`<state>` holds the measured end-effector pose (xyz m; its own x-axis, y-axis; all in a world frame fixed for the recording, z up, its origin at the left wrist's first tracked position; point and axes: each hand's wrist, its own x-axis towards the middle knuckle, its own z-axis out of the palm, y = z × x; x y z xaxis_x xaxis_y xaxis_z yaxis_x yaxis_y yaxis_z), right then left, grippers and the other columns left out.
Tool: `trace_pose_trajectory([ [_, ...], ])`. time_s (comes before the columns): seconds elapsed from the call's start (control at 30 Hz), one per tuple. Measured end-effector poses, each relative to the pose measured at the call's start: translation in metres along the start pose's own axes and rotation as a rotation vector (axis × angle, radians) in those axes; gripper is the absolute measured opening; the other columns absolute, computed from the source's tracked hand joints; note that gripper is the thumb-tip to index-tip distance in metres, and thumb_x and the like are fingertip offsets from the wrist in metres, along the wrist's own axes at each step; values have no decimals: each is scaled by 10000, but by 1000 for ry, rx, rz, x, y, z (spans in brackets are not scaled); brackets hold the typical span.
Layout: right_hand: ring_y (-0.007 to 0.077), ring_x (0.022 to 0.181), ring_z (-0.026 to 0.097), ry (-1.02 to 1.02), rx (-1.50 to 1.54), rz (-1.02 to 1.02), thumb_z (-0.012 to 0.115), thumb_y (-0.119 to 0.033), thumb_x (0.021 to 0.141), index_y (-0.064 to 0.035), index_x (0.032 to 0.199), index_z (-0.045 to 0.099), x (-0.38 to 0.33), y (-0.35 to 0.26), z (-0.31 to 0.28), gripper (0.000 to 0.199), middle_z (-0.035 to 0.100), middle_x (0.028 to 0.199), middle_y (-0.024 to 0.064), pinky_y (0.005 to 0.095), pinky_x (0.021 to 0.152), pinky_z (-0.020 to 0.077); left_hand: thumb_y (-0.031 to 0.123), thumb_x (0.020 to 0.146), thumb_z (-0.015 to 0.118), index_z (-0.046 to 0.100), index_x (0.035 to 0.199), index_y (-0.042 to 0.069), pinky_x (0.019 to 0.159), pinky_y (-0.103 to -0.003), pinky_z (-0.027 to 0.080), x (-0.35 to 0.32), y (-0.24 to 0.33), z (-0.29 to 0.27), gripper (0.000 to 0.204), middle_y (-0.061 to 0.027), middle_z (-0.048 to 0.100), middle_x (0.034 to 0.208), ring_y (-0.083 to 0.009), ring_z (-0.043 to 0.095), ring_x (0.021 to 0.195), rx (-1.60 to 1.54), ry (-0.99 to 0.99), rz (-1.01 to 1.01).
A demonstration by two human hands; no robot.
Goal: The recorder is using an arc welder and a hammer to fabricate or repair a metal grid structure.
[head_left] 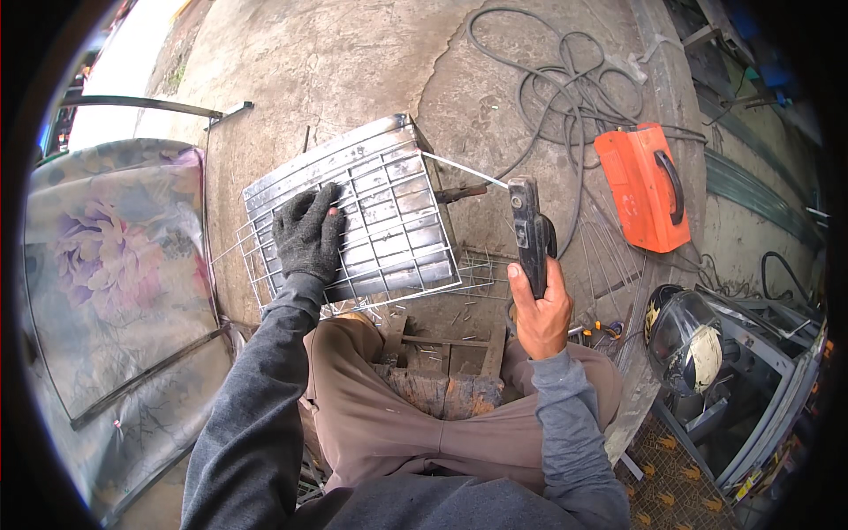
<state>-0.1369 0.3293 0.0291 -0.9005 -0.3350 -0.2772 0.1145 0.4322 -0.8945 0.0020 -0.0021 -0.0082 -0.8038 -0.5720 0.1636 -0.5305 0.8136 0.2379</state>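
Two hands work over a flat, pale wire grid (399, 221), which lies on a low, block-shaped table (371, 146) of scuffed silver-grey metal slats, left of centre. The left hand (309, 234), in a dark grey knitted glove with one bare fingertip showing, rests on the grid's left part; its grip is released, the fingers spread over wires and slats. The right hand (541, 318) is bare, and its grip is clenched round a black, blocky electrode holder (527, 231), upheld right of the table. From that holder a thin, whitish straight rod (468, 171) slants left to the grid's far right corner; whether it touches there cannot be told.

Farther right, an orange box-shaped machine (623, 199) with a black carrying handle (673, 188) stands on the grey concrete floor (344, 62), and a loose tangle of dark grey cable (565, 88) lies at its far left. Nearer on the right is a black-and-cream helmet (703, 358) with a clear visor. On the left stands a panel covered in purple floral sheeting (115, 256).
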Motion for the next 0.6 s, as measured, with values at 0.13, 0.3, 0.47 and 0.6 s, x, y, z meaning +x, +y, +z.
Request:
trace_pose_trajectory([
  [0.13,225,725,662,-8,-10,-9,731,-273,984,-33,1160,637,1,-3,0,313,691,859,118,378,688,525,282,925,708,705,1351,272,1100,-484,413,-1,-8,5,427,-112,606,1321,-318,556,1218,88,35,68],
  [0.3,187,757,647,50,33,-49,725,-283,994,-35,1162,635,0,1,0,312,683,862,97,358,711,518,375,960,669,717,1332,258,1083,-474,396,0,6,1,392,-124,649,1257,-319,568,1188,-9,11,-11],
  [0.47,179,766,637,31,109,46,734,-299,989,-29,1148,638,1,5,-3,328,683,875,89,358,711,518,377,967,664,713,1337,264,1082,-473,398,1,2,-1,391,-124,650,1235,-306,571,1182,15,11,13],
  [0.6,163,756,635,53,73,-1,739,-305,985,-23,1139,642,-3,1,-4,336,680,856,77,349,698,518,382,967,663,713,1336,267,1080,-471,399,-1,4,0,390,-121,652,1228,-304,572,1181,5,30,17],
])
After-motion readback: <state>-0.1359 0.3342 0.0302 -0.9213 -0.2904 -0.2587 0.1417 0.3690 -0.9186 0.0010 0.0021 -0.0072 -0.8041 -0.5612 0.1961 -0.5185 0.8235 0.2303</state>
